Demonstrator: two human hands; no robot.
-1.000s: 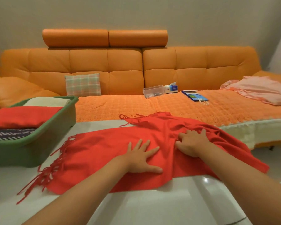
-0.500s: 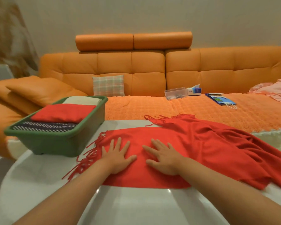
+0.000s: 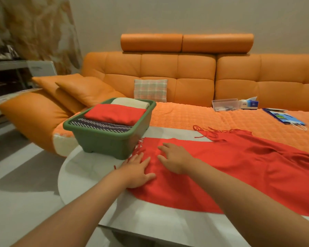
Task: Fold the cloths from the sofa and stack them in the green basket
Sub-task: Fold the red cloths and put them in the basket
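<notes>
The green basket (image 3: 105, 139) is sitting on the white table (image 3: 89, 168); everything else is placed from it. Inside it a dark striped cloth (image 3: 96, 124) is lying lowest in view, a folded red cloth (image 3: 114, 114) is resting on top of that, and a folded cream cloth (image 3: 130, 102) is lying at the basket's far end. To the right of the basket a long red scarf (image 3: 239, 166) is lying spread over the table, its fringed end touching or nearly touching the basket's right wall, its other end bunching in folds far to the basket's right. The left hand (image 3: 137, 171) is pressing flat on the scarf just in front of and to the right of the basket, fingers straight and slightly apart, gripping nothing; the right hand (image 3: 175, 161) is lying flat on the scarf just beyond it, farther right of the basket, fingers likewise straight and spread, gripping nothing. Behind the basket the orange sofa (image 3: 194, 73) is running across the view, a knitted orange cover (image 3: 185, 116) lying over its seat; a plaid cushion (image 3: 150, 90) is leaning on the backrest directly behind the basket; a clear box (image 3: 225, 104), a tissue pack (image 3: 250, 103) and a blue packet (image 3: 284, 118) are lying on the seat well to the basket's right.
</notes>
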